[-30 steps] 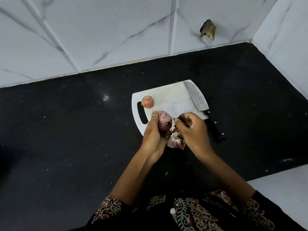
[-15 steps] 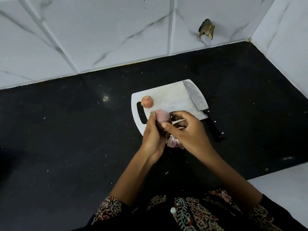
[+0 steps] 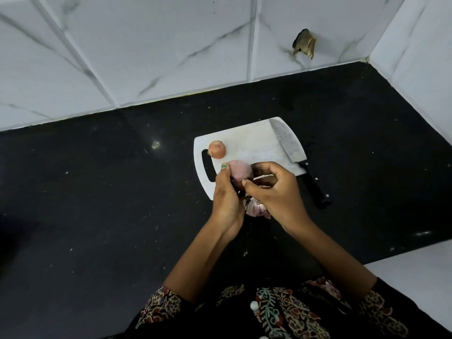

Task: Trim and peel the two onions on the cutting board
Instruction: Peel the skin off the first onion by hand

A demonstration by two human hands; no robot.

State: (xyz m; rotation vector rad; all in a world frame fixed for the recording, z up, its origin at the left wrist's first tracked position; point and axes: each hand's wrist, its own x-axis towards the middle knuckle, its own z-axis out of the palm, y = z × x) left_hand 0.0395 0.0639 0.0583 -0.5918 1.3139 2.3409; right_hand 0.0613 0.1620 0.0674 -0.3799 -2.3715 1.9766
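Note:
My left hand (image 3: 226,192) grips a pale purple onion (image 3: 240,170) just above the near edge of the white cutting board (image 3: 249,145). My right hand (image 3: 276,192) has its fingers curled against the onion's right and near side, pinching at its skin. A second onion (image 3: 217,149), orange-skinned, lies on the board beside the handle slot. A pile of purple onion peel (image 3: 255,207) lies on the counter under my hands, partly hidden.
A cleaver (image 3: 287,143) lies on the board's right side, its black handle (image 3: 315,189) reaching onto the black countertop (image 3: 97,204). Tiled walls rise behind and at the right. A white surface (image 3: 420,277) sits at the near right.
My right hand has come back from the peel pile to the onion and now pinches at its near side. My left hand has turned the onion so a smoother side faces up.

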